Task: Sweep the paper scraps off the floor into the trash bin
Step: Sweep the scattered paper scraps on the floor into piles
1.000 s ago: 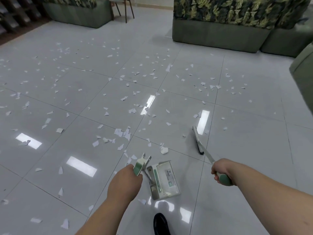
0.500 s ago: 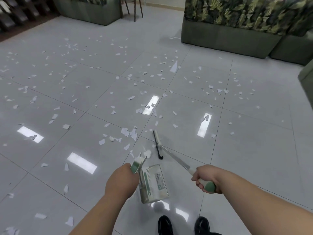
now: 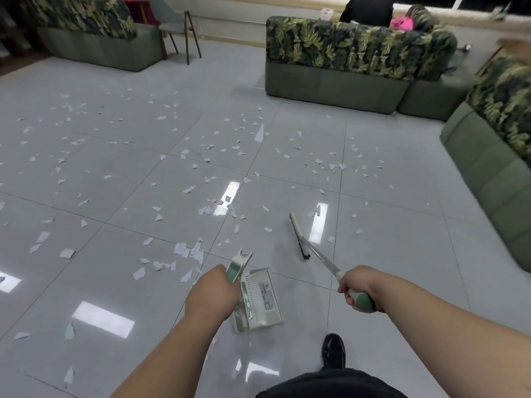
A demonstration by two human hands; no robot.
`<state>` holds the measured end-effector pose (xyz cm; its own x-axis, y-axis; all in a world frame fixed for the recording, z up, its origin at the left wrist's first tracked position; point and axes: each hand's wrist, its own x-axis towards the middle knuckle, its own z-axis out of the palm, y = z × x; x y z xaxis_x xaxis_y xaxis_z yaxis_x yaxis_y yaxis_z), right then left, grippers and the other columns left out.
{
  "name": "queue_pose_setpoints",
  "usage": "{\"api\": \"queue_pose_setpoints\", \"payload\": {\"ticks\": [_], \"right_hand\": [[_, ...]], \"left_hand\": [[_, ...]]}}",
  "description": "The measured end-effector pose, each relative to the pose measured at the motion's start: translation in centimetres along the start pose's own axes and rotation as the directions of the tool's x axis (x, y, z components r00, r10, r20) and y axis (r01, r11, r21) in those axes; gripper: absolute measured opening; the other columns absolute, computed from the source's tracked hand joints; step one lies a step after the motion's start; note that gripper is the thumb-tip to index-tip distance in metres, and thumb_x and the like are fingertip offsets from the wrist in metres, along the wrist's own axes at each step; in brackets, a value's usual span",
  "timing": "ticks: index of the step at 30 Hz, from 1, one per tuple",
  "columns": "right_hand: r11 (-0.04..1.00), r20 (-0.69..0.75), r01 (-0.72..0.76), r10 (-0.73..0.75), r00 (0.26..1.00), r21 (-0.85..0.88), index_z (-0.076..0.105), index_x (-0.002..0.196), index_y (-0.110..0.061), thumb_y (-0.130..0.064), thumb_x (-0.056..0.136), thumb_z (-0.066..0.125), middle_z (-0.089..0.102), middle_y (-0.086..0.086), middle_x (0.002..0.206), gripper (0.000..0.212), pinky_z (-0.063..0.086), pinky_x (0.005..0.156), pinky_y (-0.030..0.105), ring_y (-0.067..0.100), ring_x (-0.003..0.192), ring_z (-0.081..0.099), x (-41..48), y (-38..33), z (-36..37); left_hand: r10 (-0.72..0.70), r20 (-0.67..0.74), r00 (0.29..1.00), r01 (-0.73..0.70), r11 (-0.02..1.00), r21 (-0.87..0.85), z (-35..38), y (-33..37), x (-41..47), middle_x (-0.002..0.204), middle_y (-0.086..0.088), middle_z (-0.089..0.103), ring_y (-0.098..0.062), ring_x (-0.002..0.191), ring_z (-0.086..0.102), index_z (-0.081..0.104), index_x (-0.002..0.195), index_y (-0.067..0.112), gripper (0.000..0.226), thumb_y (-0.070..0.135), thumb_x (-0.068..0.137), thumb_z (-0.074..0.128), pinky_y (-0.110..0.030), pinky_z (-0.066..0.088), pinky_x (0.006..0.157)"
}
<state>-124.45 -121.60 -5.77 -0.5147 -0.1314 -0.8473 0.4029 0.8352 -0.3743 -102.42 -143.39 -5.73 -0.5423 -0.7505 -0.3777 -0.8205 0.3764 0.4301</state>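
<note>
Green grips in both: left hand (image 3: 212,297) fingers wrapped round the dustpan (image 3: 258,304) handle, right hand (image 3: 360,290) fingers curled tight on the broom (image 3: 298,235) grip. Dustpan lower centre, tilted. Broom head right of centre on the floor (image 3: 115,182). Paper scraps (image 3: 186,251) scattered centre to upper left; light, flimsy, probably slide and flutter on glossy tile, so short low strokes. No trash bin in view. Leaf-print sofas (image 3: 336,58) top and right.
</note>
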Motion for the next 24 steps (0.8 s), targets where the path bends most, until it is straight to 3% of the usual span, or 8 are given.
{"api": "queue_pose_setpoints", "payload": {"ticks": [5,13,24], "right_hand": [[0.995,-0.095,-0.087,0.09,0.991,0.04,0.052,0.103,0.0,0.004,0.092,0.054,0.055,0.014,0.083,0.012,0.045,0.04,0.019,0.022,0.049,0.053,3.0,2.8,-5.1],[0.986,-0.156,-0.121,0.138,0.978,0.116,0.053,0.095,0.001,0.005,0.091,0.054,0.056,0.016,0.072,0.006,0.047,0.058,0.031,0.025,0.055,0.056,9.3,3.5,-15.5],[0.976,-0.154,-0.195,0.208,0.966,0.1,0.051,0.091,0.0,0.001,0.096,0.053,0.056,0.016,0.079,0.006,0.047,0.057,0.033,0.022,0.06,0.057,20.2,-0.9,-31.2]], "left_hand": [[0.067,0.007,0.998,-0.067,0.997,0.046,1.0,4.7,1.9,0.074,0.001,0.059,-0.02,0.068,0.057,0.048,0.079,0.018,0.017,0.028,0.092,0.051,-0.029,0.039,0.056],[0.107,-0.01,0.994,-0.105,0.988,0.115,4.5,13.4,5.7,0.079,0.003,0.061,-0.02,0.074,0.06,0.054,0.087,0.018,0.022,0.038,0.096,0.05,-0.03,0.045,0.064],[0.007,0.037,0.999,-0.014,0.981,0.193,10.0,26.9,12.4,0.077,0.002,0.062,-0.019,0.071,0.058,0.055,0.086,0.018,0.022,0.038,0.096,0.054,-0.031,0.042,0.061]]}}
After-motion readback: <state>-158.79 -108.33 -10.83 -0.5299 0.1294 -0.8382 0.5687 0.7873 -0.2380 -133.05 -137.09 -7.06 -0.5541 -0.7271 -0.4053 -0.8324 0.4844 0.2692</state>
